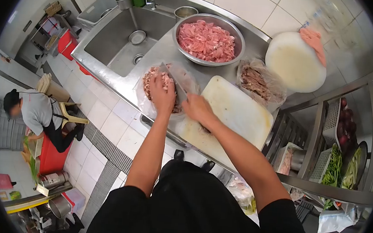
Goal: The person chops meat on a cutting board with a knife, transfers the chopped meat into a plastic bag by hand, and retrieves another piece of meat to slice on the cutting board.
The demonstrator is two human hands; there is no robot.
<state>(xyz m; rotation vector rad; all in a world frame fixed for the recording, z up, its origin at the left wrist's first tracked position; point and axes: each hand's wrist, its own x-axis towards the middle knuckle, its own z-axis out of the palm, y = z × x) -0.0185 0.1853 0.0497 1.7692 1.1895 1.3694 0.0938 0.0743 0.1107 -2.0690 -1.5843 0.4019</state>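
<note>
The left hand [162, 98], fingers spread, rests on chopped meat [148, 79], seemingly steadying it beside the knife [176, 80] gripped by the right hand [198, 109]. Plastic [140, 97] under the meat likely contains it, left of the cutting board [241, 116]; a steel bowl [241, 46] sits beyond.

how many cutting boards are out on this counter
2: a rectangular white one lying flat beside the bagged meat, and a round white one by the wall. Others could be hidden underneath.
</note>
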